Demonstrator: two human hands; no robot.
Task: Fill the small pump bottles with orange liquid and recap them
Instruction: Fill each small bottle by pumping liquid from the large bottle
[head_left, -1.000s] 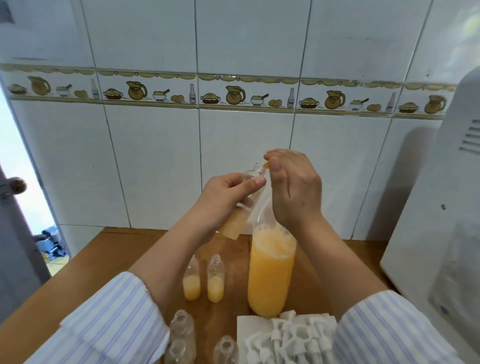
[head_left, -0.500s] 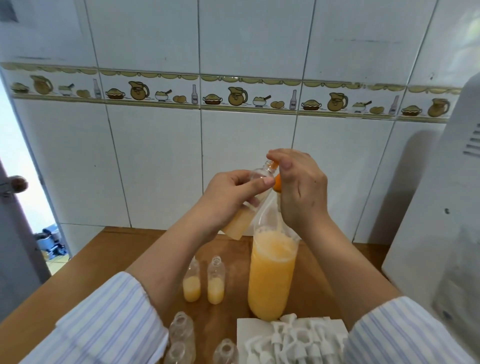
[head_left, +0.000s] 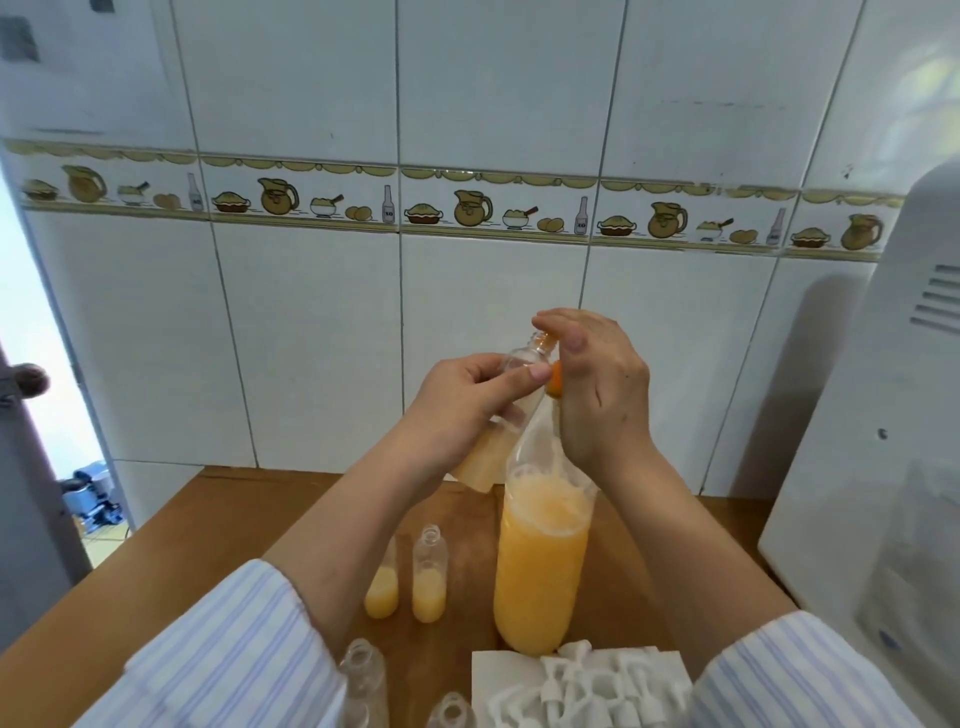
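My left hand (head_left: 467, 400) grips a small clear bottle (head_left: 485, 457), tilted with its mouth up and to the right and orange liquid in its lower end. My right hand (head_left: 597, 384) pinches a small orange piece (head_left: 546, 340) at that mouth. Between the hands a round orange thing (head_left: 556, 380) shows at the top of the large bottle's neck. The large bottle (head_left: 540, 566), over half full of orange liquid, stands on the wooden table (head_left: 171, 571). Two uncapped, partly filled small bottles (head_left: 429, 582) stand to its left.
Empty small bottles (head_left: 363, 670) stand at the front edge between my sleeves. Several white pump caps (head_left: 587, 686) lie on a white sheet at the front right. A big white appliance (head_left: 883, 467) fills the right side. Behind the table is a tiled wall, with a doorway at the left.
My right hand has stayed at the small bottle's mouth and turned slightly. The round orange thing between the hands has come into view. The left hand keeps the bottle tilted.
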